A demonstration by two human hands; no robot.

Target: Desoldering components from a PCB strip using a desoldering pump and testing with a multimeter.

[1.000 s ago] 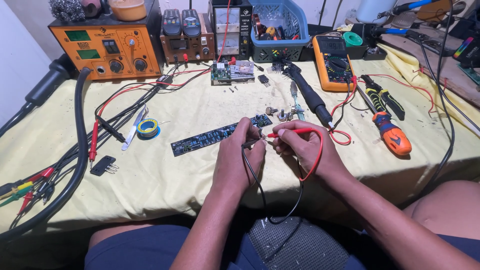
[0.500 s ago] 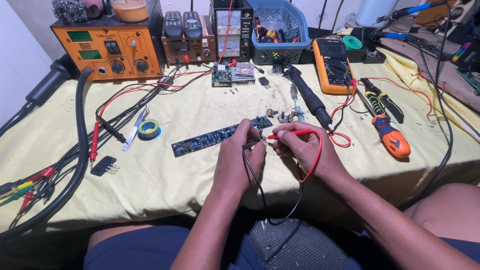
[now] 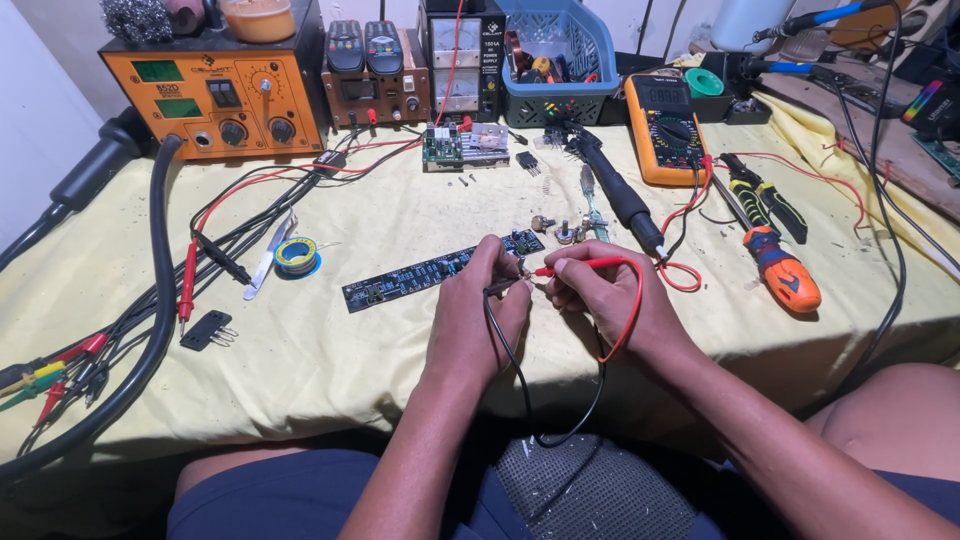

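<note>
Left hand [image 3: 480,310]: fingers curled around the black probe [image 3: 500,288], gripping it near its tip, resting on the table [image 3: 400,350] (covered in yellow cloth). The black lead [image 3: 520,380] runs from the hand down over the table edge toward the lap.

Right hand [image 3: 605,300]: pinching the red probe [image 3: 575,266] between thumb and fingers, its tip pointed left toward the left hand. The red lead [image 3: 630,310] loops around the back of this hand.

Circuit board [image 3: 440,270]: long, narrow and dark, lying flat at a slight slant in the middle of the table; its right end lies just beside both probe tips. Whether the tips touch it cannot be told.

Multimeter [image 3: 667,130]: orange case, lying face-up behind the right hand, well apart from it.

Soldering iron [image 3: 615,195]: black handle, lying between the multimeter and the board.

Screwdriver [image 3: 780,268]: orange and blue grip, to the right of the right hand; pliers [image 3: 765,195] just behind it.

Solder reel [image 3: 297,255]: blue and yellow, left of the board, tweezers [image 3: 268,265] beside it.

Orange rework station [image 3: 215,95]: back left corner, thick black hose [image 3: 160,280] curving from it along the left side.

Blue basket [image 3: 555,50]: back centre, holding small parts.
</note>
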